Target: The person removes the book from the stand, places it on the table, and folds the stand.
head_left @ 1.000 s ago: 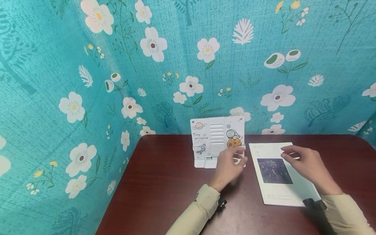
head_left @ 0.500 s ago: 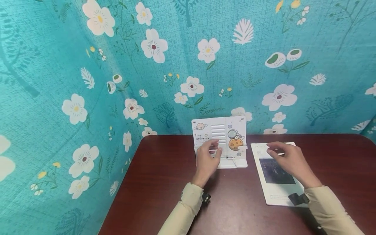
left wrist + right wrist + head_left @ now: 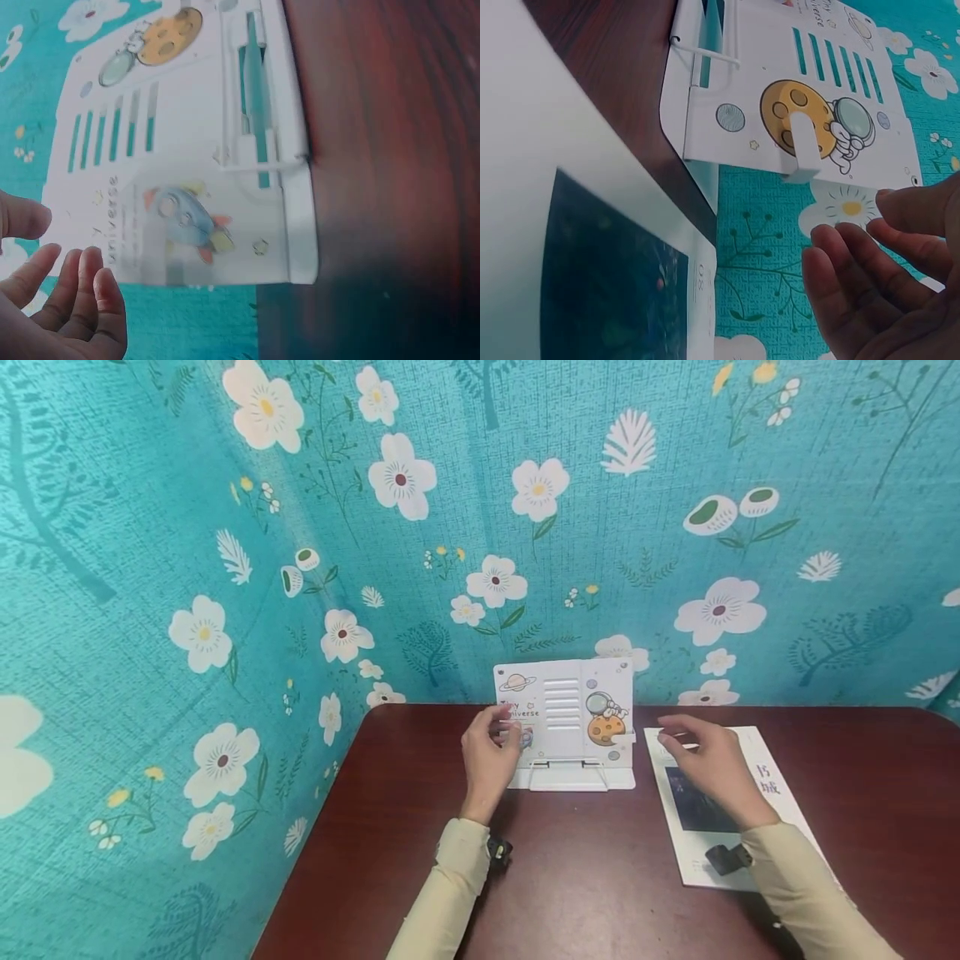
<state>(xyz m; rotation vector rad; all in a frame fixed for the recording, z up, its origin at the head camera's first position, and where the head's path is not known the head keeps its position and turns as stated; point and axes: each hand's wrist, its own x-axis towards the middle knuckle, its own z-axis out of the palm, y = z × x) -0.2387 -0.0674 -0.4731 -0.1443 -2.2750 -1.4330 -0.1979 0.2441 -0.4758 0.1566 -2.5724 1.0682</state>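
Observation:
A white book stand [image 3: 562, 693] with a cartoon astronaut, a planet and the words "Tiny universe" stands upright at the back of the table. A wire holder [image 3: 568, 777] spans its bottom ledge. My left hand [image 3: 489, 760] hovers before the stand's left edge, fingers loosely curved and thumb apart, with nothing between them. Over the top part of a white magazine [image 3: 772, 827] with a dark picture is my right hand [image 3: 708, 768], also loosely bent and holding nothing. In the right wrist view a white side clip [image 3: 804, 146] lies across the planet.
The dark red-brown table [image 3: 585, 868] reaches back to a teal cloth [image 3: 435, 568] printed with white flowers, which hangs behind and to the left. Dark wrist cameras [image 3: 498, 852] sit at both cuffs.
My left hand has moved left across the front of the stand, from its right half to its left edge. The right hand has shifted left over the magazine.

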